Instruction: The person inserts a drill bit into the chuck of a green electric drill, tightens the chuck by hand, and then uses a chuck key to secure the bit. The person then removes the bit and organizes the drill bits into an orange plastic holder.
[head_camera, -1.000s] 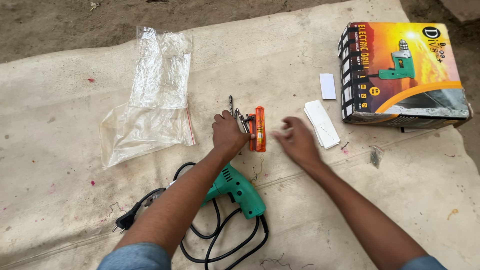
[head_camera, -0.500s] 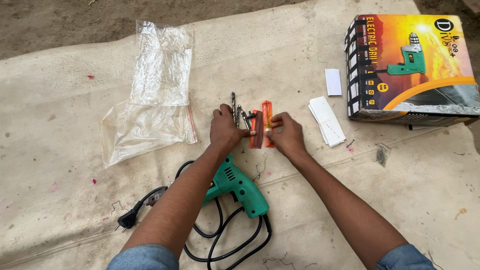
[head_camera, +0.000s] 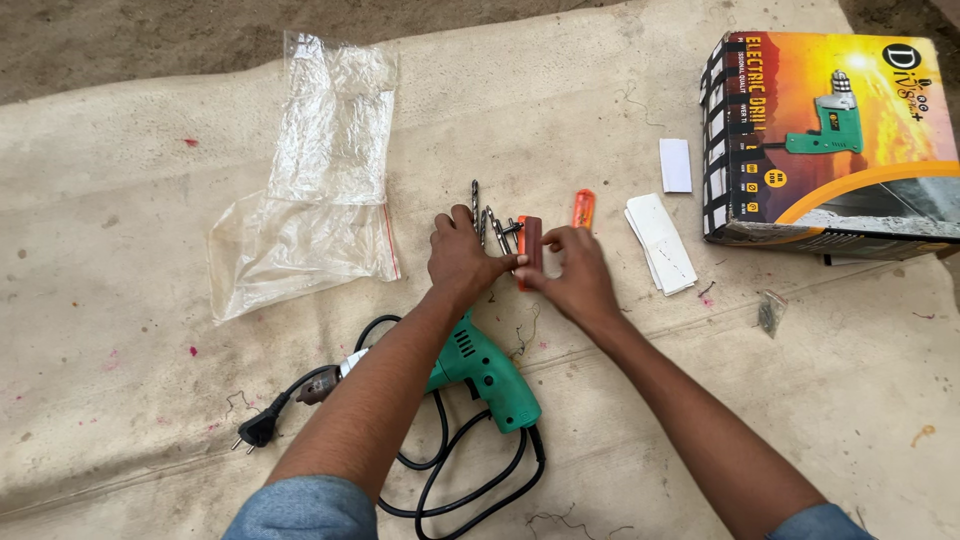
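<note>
Two hands work a small orange case on a cloth-covered floor.

The left hand (head_camera: 462, 258) and right hand (head_camera: 572, 275) pinch the case (head_camera: 529, 250), fingers closed on it. Its orange lid (head_camera: 583, 208), on the case a moment ago, now lies just right of it. Drill bits (head_camera: 490, 222) lie behind the case; a green drill (head_camera: 485, 372) lies nearer the person.

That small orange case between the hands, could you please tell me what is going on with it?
A person's left hand and right hand together hold a small orange plastic case on the beige cloth mat, beside loose metal drill bits. A separate orange piece lies just beyond. The green corded electric drill rests under the left forearm.
</note>
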